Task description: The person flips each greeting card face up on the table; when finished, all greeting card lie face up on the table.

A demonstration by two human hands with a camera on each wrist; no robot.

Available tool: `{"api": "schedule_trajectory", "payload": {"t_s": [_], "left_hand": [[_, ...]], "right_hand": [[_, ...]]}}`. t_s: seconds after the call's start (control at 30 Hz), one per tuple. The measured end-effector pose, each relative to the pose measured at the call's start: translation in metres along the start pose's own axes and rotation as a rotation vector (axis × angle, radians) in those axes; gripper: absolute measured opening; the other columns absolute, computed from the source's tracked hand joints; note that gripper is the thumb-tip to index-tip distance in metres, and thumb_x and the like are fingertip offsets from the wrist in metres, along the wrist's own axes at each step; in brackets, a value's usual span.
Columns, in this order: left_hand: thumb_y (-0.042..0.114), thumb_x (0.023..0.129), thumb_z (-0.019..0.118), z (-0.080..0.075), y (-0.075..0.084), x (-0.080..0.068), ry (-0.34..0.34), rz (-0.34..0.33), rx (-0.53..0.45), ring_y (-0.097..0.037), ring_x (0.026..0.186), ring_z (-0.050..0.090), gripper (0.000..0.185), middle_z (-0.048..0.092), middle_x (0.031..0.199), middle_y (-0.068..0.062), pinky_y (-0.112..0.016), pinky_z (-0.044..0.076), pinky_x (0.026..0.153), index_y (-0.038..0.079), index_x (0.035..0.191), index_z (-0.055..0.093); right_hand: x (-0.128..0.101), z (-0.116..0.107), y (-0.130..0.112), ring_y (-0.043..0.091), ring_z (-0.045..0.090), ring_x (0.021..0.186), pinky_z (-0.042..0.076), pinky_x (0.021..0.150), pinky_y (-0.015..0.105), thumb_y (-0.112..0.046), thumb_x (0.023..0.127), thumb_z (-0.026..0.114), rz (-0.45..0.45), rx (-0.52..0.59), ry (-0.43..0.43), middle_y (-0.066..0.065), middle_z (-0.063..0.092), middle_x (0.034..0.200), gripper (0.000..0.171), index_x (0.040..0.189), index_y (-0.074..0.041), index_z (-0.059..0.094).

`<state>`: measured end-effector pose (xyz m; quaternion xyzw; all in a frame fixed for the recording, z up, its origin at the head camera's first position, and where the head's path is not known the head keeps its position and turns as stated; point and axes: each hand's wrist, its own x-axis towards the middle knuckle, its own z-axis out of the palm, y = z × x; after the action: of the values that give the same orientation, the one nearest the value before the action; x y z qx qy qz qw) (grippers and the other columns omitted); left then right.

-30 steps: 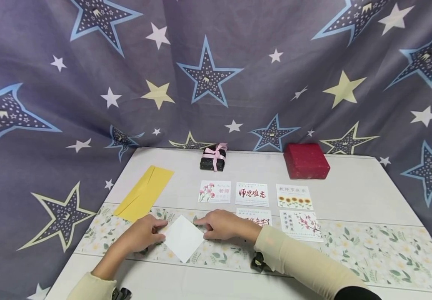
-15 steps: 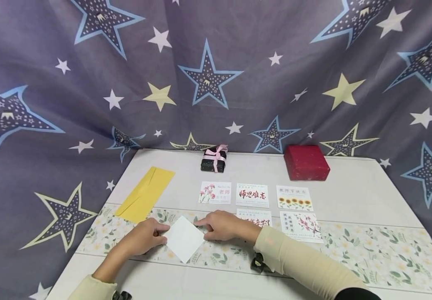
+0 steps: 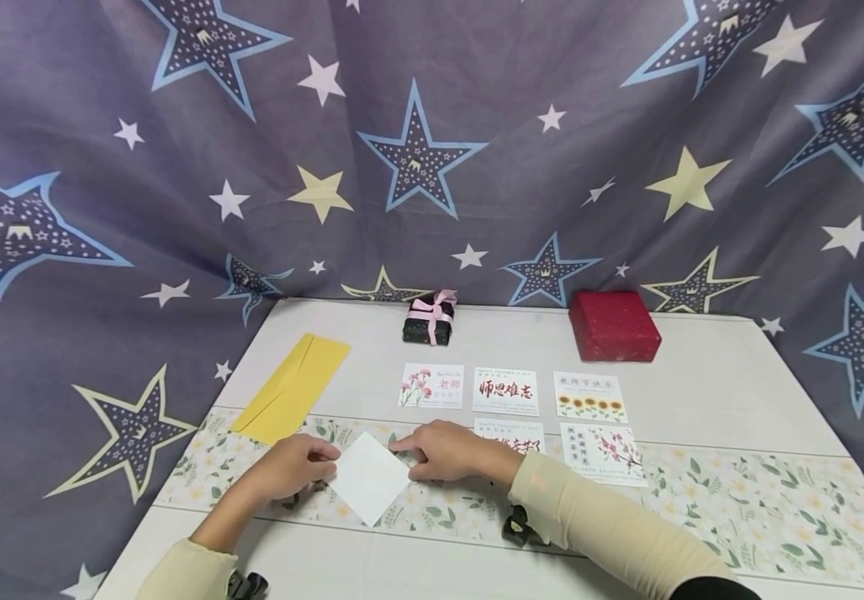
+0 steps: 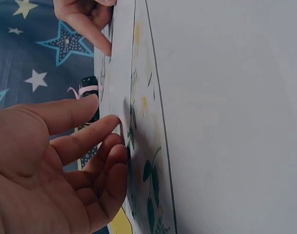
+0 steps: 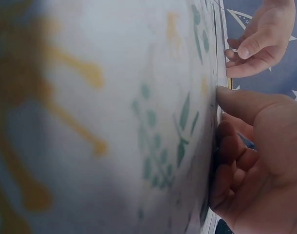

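Observation:
A white square sheet of paper point(image 3: 370, 479) lies on the table, turned so a corner points toward me. At its left corner is my left hand point(image 3: 291, 471), thumb and forefinger stretched toward the edge. In the left wrist view the left hand point(image 4: 65, 156) has its thumb and forefinger apart, its other fingers loosely bent. My right hand point(image 3: 446, 450) is at the sheet's right side, forefinger extended along the upper right edge and thumb by the right corner. The right wrist view shows the right hand point(image 5: 255, 161) low against the table, its other fingers bent.
A yellow envelope point(image 3: 292, 387) lies at left. Several printed cards, including a carnation card point(image 3: 432, 386) and a sunflower card point(image 3: 591, 397), lie right of centre. Behind stand a black gift box point(image 3: 428, 321) with pink ribbon and a red box point(image 3: 614, 326). A star-patterned curtain point(image 3: 476, 225) hangs behind the table.
My left hand has shifted slightly, its thumb moving a little away from me beside the left corner. The right hand and the sheet look almost still. The head view has tilted slightly.

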<state>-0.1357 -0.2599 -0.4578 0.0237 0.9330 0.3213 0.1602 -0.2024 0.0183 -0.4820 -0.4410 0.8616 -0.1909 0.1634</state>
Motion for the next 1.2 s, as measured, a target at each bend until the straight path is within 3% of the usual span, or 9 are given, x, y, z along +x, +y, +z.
{"api": "schedule_trajectory", "payload": {"t_s": [0.37, 0.5, 0.77, 1.2], "left_hand": [[0.011, 0.092, 0.071, 0.008, 0.009, 0.002, 0.056, -0.065, -0.015, -0.015, 0.077, 0.056, 0.007, 0.066, 0.086, 0.000, -0.030, 0.048, 0.067, 0.006, 0.096, 0.075], [0.010, 0.088, 0.074, 0.008, 0.008, 0.000, 0.061, -0.062, 0.010, -0.016, 0.080, 0.056, 0.014, 0.066, 0.089, -0.002, -0.031, 0.049, 0.070, 0.004, 0.100, 0.073], [0.003, 0.074, 0.085, 0.010, 0.007, 0.000, 0.077, 0.018, 0.092, -0.019, 0.085, 0.049, 0.038, 0.058, 0.093, -0.005, -0.034, 0.044, 0.075, 0.004, 0.109, 0.070], [0.006, 0.087, 0.076, 0.015, 0.002, 0.006, 0.156, 0.039, 0.162, -0.018, 0.078, 0.044, 0.018, 0.050, 0.084, -0.003, -0.033, 0.038, 0.069, 0.010, 0.102, 0.068]], "right_hand": [[0.001, 0.002, 0.000, 0.000, 0.041, 0.055, 0.034, 0.056, 0.016, -0.028, 0.093, 0.074, 0.009, 0.007, -0.008, -0.014, 0.052, 0.061, 0.051, 0.143, -0.025, 0.061], [0.002, 0.002, -0.001, 0.000, 0.041, 0.055, 0.034, 0.056, 0.015, -0.028, 0.093, 0.074, 0.004, 0.014, -0.011, -0.014, 0.052, 0.062, 0.051, 0.143, -0.025, 0.061], [0.002, 0.001, 0.003, 0.000, 0.041, 0.055, 0.034, 0.055, 0.016, -0.025, 0.095, 0.073, -0.038, 0.004, -0.025, -0.013, 0.051, 0.063, 0.052, 0.145, -0.030, 0.059], [0.001, -0.001, 0.001, 0.001, 0.042, 0.060, 0.036, 0.058, 0.015, -0.025, 0.095, 0.072, -0.054, -0.030, -0.033, -0.013, 0.052, 0.068, 0.042, 0.136, -0.032, 0.066]]}}
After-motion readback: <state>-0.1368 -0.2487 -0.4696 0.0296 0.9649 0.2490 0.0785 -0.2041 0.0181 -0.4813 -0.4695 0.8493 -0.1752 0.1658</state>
